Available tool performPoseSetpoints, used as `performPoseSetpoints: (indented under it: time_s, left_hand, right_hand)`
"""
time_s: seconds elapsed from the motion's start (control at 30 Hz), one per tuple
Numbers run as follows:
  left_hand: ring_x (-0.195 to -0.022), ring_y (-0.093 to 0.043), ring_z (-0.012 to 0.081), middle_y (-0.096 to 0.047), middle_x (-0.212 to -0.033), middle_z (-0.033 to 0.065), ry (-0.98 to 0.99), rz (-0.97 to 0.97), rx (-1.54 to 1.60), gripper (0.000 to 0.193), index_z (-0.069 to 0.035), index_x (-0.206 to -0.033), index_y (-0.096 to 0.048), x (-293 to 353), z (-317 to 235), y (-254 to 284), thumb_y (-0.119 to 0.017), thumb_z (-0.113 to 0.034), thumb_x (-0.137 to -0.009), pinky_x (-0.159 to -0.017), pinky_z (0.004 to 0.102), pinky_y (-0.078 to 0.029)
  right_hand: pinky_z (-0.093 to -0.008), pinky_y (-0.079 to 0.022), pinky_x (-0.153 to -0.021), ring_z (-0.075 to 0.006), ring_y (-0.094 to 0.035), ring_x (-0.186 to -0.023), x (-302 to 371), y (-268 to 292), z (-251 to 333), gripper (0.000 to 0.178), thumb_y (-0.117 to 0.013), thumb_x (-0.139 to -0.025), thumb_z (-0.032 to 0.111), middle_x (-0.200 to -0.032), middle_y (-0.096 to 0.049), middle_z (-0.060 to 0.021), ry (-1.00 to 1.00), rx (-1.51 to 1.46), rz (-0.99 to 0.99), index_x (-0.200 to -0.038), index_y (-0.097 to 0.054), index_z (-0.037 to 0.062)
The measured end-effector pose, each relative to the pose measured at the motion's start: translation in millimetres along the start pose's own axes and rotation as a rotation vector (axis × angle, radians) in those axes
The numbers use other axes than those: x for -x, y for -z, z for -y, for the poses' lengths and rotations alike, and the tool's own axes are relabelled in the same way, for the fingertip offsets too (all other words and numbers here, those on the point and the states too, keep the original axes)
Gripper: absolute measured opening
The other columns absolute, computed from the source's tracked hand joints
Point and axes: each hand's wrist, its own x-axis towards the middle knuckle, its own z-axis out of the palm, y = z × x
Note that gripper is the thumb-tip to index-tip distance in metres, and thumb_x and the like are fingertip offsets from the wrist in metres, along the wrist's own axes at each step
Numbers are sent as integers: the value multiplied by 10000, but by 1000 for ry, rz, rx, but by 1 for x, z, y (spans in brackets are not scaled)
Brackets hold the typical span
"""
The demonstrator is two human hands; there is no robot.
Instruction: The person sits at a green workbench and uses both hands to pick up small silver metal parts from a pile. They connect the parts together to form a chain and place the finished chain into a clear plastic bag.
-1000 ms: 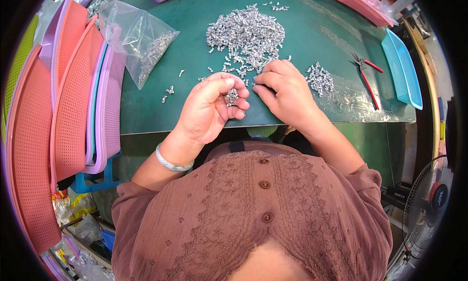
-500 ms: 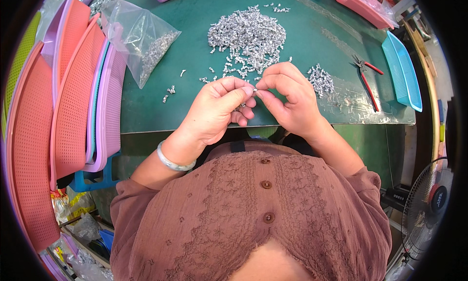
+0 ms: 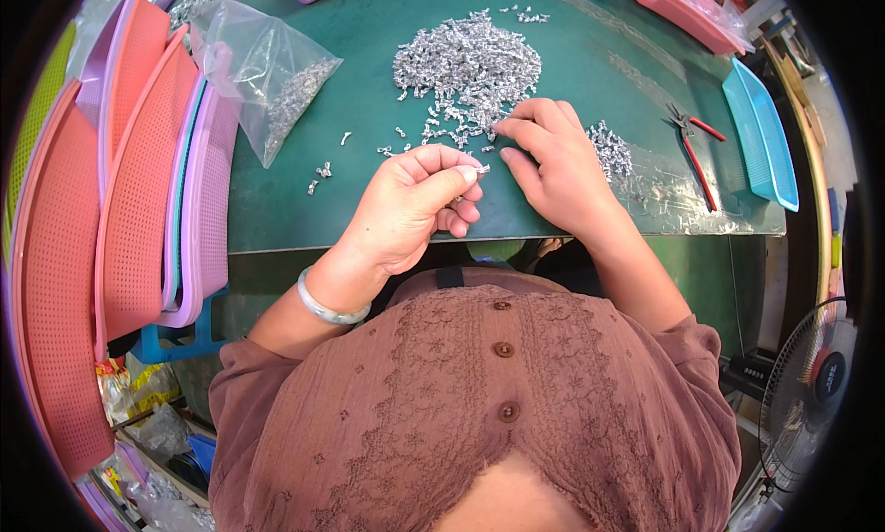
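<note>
Between thumb and forefinger, my left hand [image 3: 424,193] pinches a small silver metal part [image 3: 483,170], whose end sticks out past the fingertips. My right hand [image 3: 560,166] is apart from it, its fingers spread and reaching toward the near edge of a large pile of small silver metal parts [image 3: 467,66]. Whether its fingertips touch a part there is too small to tell; nothing shows in its grasp. A smaller heap of silver parts [image 3: 608,152] lies just right of that hand. A few loose pieces [image 3: 324,171] are scattered left of my left hand.
Red-handled pliers [image 3: 693,149] lie on the green table [image 3: 378,214] at right, near a blue plastic basket [image 3: 761,135]. A clear bag of small parts [image 3: 275,88] rests at left beside stacked pink and purple baskets [image 3: 138,172]. A fan [image 3: 811,384] stands at lower right.
My right hand has let go of the small part and moved up and right toward the pile, its fingers opening. The left hand keeps its pinch in the same place.
</note>
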Motion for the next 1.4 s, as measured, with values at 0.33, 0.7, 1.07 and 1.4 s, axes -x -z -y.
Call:
performPoseSetpoints:
  time_s: [0.33,0.7,1.07,1.4]
  left_hand:
    - [-727,-612,182,-619,-892,109,-23,78,199,106,-36,-977,-557,-3,3,12,-509,-76,-891,-586,271,-506]
    - [-688,-613,148,-623,-839,68,-33,51,176,115,-26,-1004,-578,-4,2,9,-544,-92,-917,-582,255,-514]
    - [-662,-603,123,-641,-842,64,70,67,127,139,-23,-992,-607,-3,0,-2,-545,-140,-950,-531,228,-474]
    - [-629,-578,100,-626,-788,36,39,25,83,114,-47,-957,-625,-2,0,-4,-595,-156,-942,-509,205,-444]
  right_hand:
    - [-372,-457,-808,-282,-544,-889,-1,0,1,132,-691,-761,98,-906,-587,-87,-14,9,20,-875,-693,33]
    - [-377,-461,-768,-282,-565,-862,-2,-9,-1,81,-695,-764,76,-879,-604,-81,1,-73,3,-834,-668,47]
    - [-326,-488,-726,-248,-609,-840,1,5,18,147,-688,-748,-32,-889,-616,-81,9,-421,-97,-867,-639,40]
    - [-329,-490,-756,-260,-606,-868,5,6,11,191,-685,-752,-37,-925,-618,-102,-14,-509,-68,-927,-645,28]
